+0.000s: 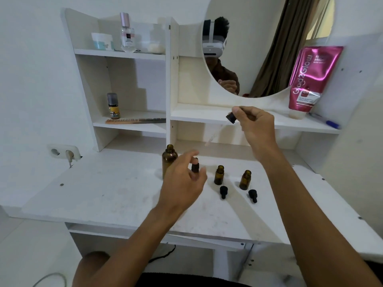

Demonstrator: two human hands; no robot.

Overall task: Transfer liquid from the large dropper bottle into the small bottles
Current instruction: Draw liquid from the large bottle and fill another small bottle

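The large amber bottle [169, 158] stands uncapped on the white desk [116, 195]. My right hand [256, 123] holds its black-capped dropper [231, 118] above the desk, with the glass pipette [213, 137] slanting down to the left. My left hand [184, 183] hovers with its fingers apart around a small capped bottle [195, 167]; whether it touches the bottle is unclear. Two small amber bottles [219, 175] [245, 180] stand uncapped to the right. Their black dropper caps [223, 192] [252, 195] lie in front of them.
Shelves behind the desk hold a comb [134, 121], a small yellow-labelled bottle [113, 105], a perfume bottle [127, 33] and a jar [102, 41]. A pink tube [310, 79] and a blue pen [325, 121] sit on the right shelf beneath a round mirror [267, 44]. A wall socket [63, 152] sits at left.
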